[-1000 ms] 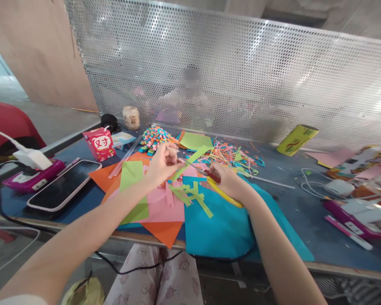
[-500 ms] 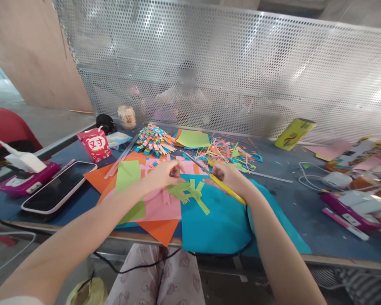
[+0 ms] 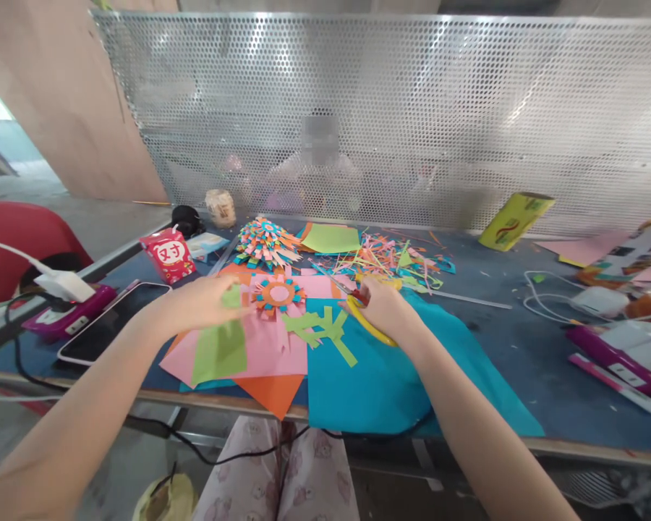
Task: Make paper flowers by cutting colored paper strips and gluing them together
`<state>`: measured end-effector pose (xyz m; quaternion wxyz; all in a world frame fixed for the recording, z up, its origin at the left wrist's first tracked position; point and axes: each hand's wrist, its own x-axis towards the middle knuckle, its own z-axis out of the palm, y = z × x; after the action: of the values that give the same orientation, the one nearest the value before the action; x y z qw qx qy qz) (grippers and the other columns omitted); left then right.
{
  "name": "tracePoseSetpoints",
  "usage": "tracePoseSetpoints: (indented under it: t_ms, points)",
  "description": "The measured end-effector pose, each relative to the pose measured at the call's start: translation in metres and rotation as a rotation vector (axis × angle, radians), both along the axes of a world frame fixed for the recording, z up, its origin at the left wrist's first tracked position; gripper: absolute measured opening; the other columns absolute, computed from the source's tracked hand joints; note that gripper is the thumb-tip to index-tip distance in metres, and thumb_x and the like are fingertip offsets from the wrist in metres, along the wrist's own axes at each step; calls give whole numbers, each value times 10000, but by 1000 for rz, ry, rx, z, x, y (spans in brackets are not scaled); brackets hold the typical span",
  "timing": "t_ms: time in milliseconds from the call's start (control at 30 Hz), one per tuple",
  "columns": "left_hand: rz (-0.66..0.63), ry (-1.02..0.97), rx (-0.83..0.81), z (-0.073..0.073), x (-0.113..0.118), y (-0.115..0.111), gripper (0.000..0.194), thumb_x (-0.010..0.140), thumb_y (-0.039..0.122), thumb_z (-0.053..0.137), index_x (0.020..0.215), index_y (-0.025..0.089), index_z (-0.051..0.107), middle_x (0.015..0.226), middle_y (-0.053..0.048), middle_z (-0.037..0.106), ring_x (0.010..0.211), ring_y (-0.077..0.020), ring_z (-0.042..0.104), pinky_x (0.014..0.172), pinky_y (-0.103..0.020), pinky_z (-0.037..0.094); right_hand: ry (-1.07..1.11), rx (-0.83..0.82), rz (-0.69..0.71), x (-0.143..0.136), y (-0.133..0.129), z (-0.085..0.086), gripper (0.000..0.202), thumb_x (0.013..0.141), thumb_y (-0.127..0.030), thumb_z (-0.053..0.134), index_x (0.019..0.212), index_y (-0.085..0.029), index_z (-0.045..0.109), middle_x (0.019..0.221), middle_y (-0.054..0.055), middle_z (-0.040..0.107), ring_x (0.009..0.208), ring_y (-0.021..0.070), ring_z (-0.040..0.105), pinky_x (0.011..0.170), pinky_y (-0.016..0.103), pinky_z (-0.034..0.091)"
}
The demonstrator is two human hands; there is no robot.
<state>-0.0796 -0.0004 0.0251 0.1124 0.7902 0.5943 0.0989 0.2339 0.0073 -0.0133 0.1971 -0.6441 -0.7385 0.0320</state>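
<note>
My right hand [image 3: 383, 307] is wrapped round the yellow handles of a pair of scissors [image 3: 352, 291], whose blades point up and to the left. Over the top of a green paper sheet [image 3: 222, 354] is my left hand [image 3: 209, 304], blurred, with its fingers stretched out and apart; contact with the sheet is unclear. Cut green paper strips [image 3: 325, 329] lie between the hands, across pink paper [image 3: 271, 354] and blue paper [image 3: 363, 383]. A layered paper flower [image 3: 278, 293] in orange, blue and pink lies just right of my left hand.
Behind stand a fringed paper ball [image 3: 265, 242] and a heap of paper scraps [image 3: 390, 257]. A phone [image 3: 113, 322], a purple power strip [image 3: 68, 315] and a red packet [image 3: 168, 253] are at the left. A yellow tube [image 3: 515, 221] leans near the perforated metal screen [image 3: 412, 130].
My left hand has let go of the green strips and moved left to the green sheet, uncovering the paper flower. My right hand still holds the scissors, shifted slightly left.
</note>
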Motion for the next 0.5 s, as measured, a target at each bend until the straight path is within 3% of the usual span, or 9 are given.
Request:
tracePoseSetpoints:
  t_ms: [100, 167, 233, 367, 500]
  points:
    - [146, 237, -67, -18, -18, -17, 928, 527, 735, 590, 1278, 196, 510, 1388, -217, 414, 1276, -459, 330, 971, -607, 264, -53, -26, 18, -5, -2, 0, 312, 744, -496, 552, 815, -196, 500, 693, 67, 633, 622, 205, 578, 497, 256, 310]
    - [158, 296, -132, -29, -21, -26, 999, 549, 744, 560, 1358, 175, 416, 1450, -225, 303, 1350, -447, 168, 1003, -631, 183, -89, -46, 23, -7, -4, 2, 333, 750, -507, 542, 845, -189, 515, 738, 92, 655, 666, 238, 606, 503, 267, 314]
    - [152, 293, -142, -36, -19, -32, 936, 631, 725, 502, 1382, 182, 376, 1472, -210, 261, 1370, -422, 117, 1015, -621, 170, -110, -59, 28, -8, -6, 3, 352, 753, -517, 536, 860, -183, 521, 772, 111, 665, 695, 260, 619, 511, 278, 323]
    - [182, 229, -45, -35, -14, -43, 733, 690, 638, 516, 1314, 255, 481, 1476, -142, 297, 1345, -427, 209, 1000, -611, 217, -38, -50, 35, -7, -5, 2, 317, 742, -500, 551, 816, -196, 498, 759, 90, 657, 699, 250, 619, 536, 282, 355]
    - [183, 18, 17, -21, -10, -56, 613, 735, 568, 482, 1257, 249, 536, 1372, -95, 469, 1205, -353, 465, 960, -484, 366, 203, 40, 141, -5, -1, -6, 289, 723, -466, 581, 753, -217, 439, 711, 31, 626, 647, 183, 589, 567, 267, 392]
